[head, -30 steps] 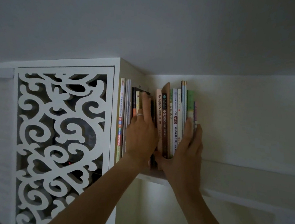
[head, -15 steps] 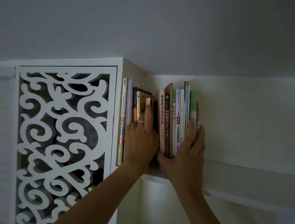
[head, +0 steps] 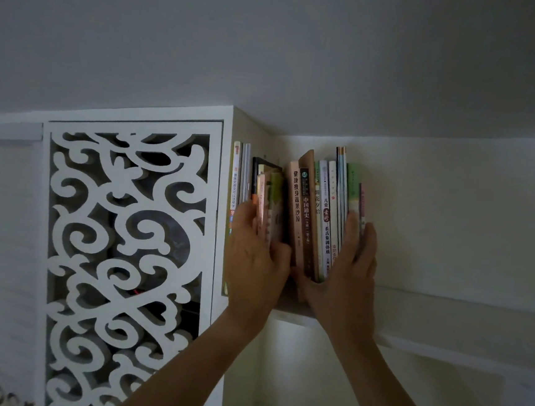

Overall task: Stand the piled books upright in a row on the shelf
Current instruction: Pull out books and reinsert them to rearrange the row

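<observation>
A row of upright books stands on a white shelf (head: 445, 304) high against the wall. My left hand (head: 254, 260) grips a small bundle of thin books (head: 271, 203) at the left part of the row, thumb on their right side. My right hand (head: 344, 274) clasps the right-hand group of books (head: 320, 207), fingers wrapped round the outermost pink book (head: 361, 204), thumb underneath near the brown book (head: 306, 206). A dark gap separates the two groups. Thin tall books (head: 239, 174) stand against the cabinet side at the far left.
A white cabinet door with cut-out scrollwork (head: 125, 255) fills the left. The ceiling (head: 304, 60) sits close above the book tops. The shelf runs on to the right along the wall. A lower recess (head: 340, 387) opens beneath the shelf.
My left hand has shifted from pressing a finger on the spines to gripping a bundle of thin books, which now sticks out toward me. The right hand has kept its hold.
</observation>
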Demonstrator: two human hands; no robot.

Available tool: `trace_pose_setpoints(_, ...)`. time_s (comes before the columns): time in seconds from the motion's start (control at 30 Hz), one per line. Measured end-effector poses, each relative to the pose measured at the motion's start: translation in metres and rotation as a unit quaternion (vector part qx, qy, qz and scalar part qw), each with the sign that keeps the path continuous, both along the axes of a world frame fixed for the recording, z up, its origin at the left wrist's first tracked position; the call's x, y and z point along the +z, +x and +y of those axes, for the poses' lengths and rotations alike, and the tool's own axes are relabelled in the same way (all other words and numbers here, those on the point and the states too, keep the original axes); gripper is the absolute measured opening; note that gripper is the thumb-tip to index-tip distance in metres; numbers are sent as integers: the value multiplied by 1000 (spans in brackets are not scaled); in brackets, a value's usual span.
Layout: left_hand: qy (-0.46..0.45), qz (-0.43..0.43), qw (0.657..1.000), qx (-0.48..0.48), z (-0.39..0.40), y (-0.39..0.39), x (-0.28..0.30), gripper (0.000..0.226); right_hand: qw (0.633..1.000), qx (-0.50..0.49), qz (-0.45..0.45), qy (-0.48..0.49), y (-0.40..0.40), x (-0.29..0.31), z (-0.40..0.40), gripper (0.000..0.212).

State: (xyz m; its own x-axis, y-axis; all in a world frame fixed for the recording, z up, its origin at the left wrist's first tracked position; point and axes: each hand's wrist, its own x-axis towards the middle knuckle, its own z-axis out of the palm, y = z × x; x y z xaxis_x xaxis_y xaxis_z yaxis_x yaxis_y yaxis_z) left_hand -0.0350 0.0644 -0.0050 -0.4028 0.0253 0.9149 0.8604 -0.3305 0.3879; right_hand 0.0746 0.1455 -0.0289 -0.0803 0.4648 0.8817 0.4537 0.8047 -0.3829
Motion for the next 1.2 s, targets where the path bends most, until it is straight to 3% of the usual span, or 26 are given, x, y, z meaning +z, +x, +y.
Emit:
trace_pose_setpoints(0.13,-51,-80,995,14,-6,-3,-5,49,998,61,26,4,2,3,-2,134)
trace_pose_setpoints(0.33,-100,-42,992,61,-25,-1,1,50,969,192,93,-123,23,6,7,118)
trace_pose_setpoints(0.57,3,-17,998,53,-75,27,9,16,965,205,70,-148,19,6,6,108)
trace_pose_setpoints(0.7,52,31,998,36,-101,48,20,23,956,234,104,-140,19,9,10,85)
trace_pose_setpoints(0.87,64,25,996,-61,-102,78,20,28,960,200,152,-126,33,8,-13,61)
trace_pose_setpoints(1.0,47,-3,992,-120,-78,102,13,35,960,173,214,-51,61,10,-37,41)
trace_pose_setpoints(1.2,28,-14,992,-126,-23,125,7,45,986,74,147,6,93,7,-28,36)
